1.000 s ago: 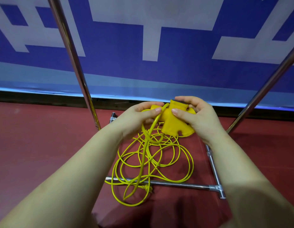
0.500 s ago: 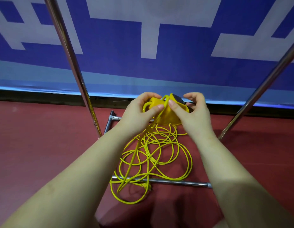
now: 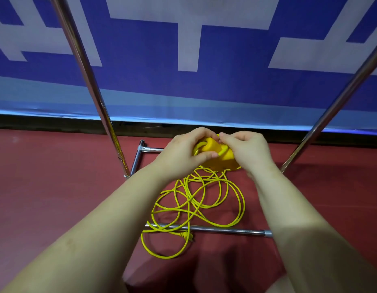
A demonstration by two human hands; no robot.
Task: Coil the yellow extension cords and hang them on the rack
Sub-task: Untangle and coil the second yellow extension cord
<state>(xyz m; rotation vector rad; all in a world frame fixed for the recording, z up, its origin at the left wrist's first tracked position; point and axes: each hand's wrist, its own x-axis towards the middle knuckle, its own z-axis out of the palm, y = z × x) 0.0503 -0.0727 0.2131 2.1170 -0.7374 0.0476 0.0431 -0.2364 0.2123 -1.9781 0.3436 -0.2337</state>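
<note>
Yellow socket block (image 3: 220,154) gripped by both hands (left (image 3: 183,154), right (image 3: 249,151)), cord (image 3: 196,199) dangling

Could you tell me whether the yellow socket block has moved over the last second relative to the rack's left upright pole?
Cannot tell: the camera moved. Both hands grip the yellow socket block, right of the left upright pole.
</note>
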